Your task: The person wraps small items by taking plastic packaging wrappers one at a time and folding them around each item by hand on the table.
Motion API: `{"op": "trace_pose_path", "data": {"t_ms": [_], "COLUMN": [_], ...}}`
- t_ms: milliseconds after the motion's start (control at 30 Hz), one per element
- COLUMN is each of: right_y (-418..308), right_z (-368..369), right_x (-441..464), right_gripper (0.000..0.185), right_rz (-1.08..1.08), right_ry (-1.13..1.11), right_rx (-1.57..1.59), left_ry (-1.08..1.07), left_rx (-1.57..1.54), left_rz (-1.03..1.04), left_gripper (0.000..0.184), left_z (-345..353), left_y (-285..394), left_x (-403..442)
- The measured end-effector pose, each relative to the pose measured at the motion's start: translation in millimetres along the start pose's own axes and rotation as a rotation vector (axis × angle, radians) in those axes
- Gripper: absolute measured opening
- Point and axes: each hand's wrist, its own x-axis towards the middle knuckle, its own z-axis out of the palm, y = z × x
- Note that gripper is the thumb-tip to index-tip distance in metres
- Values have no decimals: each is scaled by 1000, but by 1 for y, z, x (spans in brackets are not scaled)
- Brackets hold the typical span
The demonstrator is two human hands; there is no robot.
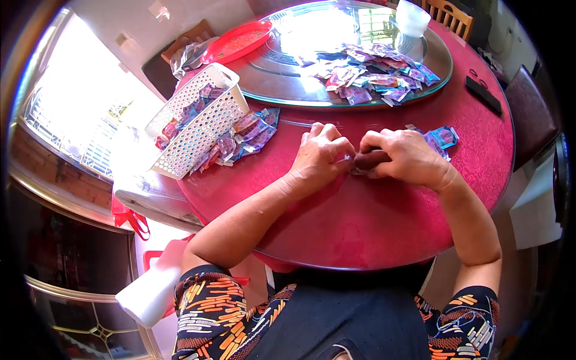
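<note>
My left hand [321, 155] and my right hand [409, 159] meet over the red table, fingertips almost touching. Both are closed in a pinch. Whatever lies between the fingers is small and mostly hidden by them. Just behind my right hand are a few small purple and blue packets [444, 138]. To the left of my left hand, a loose heap of similar packets [255, 133] rests against a white perforated basket [207, 126]. The basket is tilted and has more packets inside.
A large pile of packets [384, 75] lies on the glass turntable [273, 90]. Behind are a red tray [240, 41] and white bowls [412, 19]. A black phone-like object [483, 95] lies at the right table edge. Chairs stand around the table.
</note>
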Motion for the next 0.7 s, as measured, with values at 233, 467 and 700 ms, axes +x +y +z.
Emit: {"op": "trace_pose_path", "data": {"t_ms": [233,467,700], "right_y": [-3,-12,-10], "right_z": [-12,13,-1], "right_x": [-2,-1,-7], "right_gripper": [36,35,39], "right_rz": [49,-142,-56], "right_ry": [-88,188,-40], "right_rx": [-101,-196,-154], "left_ry": [5,65,98], "left_rx": [-49,1,-78], "left_rz": [1,13,43], "left_gripper": [16,10,20], "left_z": [-3,11,7], "left_y": [2,-11,-9], "left_x": [1,4,5]}}
